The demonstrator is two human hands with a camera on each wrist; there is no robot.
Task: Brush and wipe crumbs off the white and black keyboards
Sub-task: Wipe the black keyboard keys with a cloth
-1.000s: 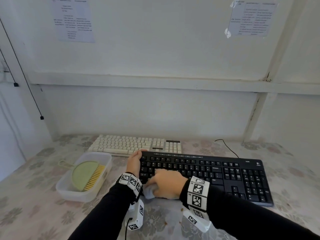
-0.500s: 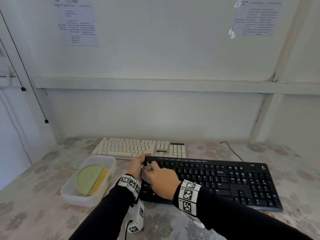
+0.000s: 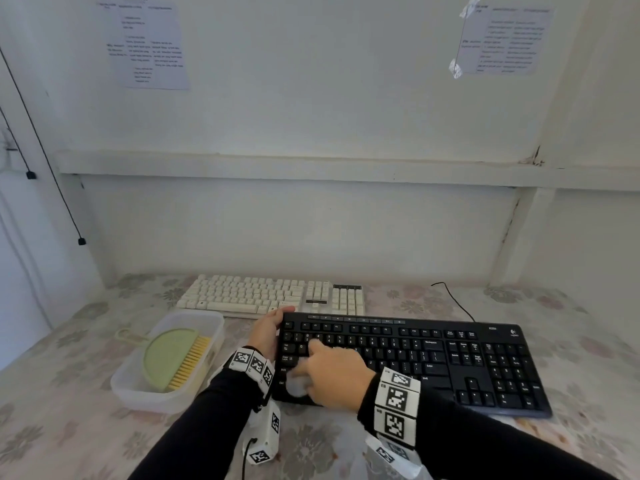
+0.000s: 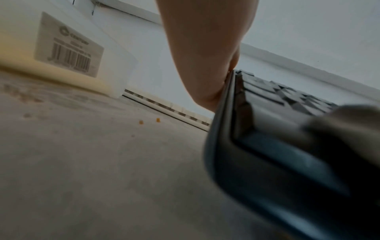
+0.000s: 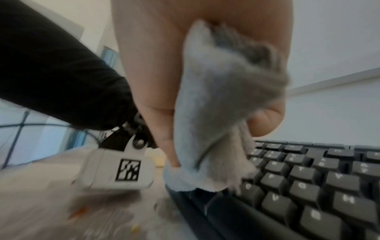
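Your right hand [image 3: 334, 374] holds a light grey cloth [image 5: 213, 113]; in the right wrist view your fingers [image 5: 265, 120] and thumb are curled around it, and the loose fluffy end of the cloth hangs down and touches the front left part of the black keyboard [image 3: 450, 362]. Your left hand [image 3: 266, 332] grips the left end of the black keyboard, with the thumb over its far left corner; in the left wrist view the hand [image 4: 205, 53] lies against the edge of the keyboard [image 4: 277, 154].

This black keyboard is a full-size one with dark matte keys, white letters and a smooth dark frame, and a black cable [image 3: 453, 299] leaves from behind it. Its surface looks clean where it is sharp; the part under the cloth is blurred.

Just behind the black keyboard, touching or almost touching its far left edge, lies the white keyboard [image 3: 270, 294], cream in colour, with a few dark parts on its right side. To the left of the black keyboard stands a clear plastic container [image 3: 138, 386], and inside it lies a green brush [image 3: 169, 355] with yellow bristles. On the flowered tablecloth [image 3: 69, 427], left of the black keyboard, small orange crumbs [image 4: 149, 121] are visible.
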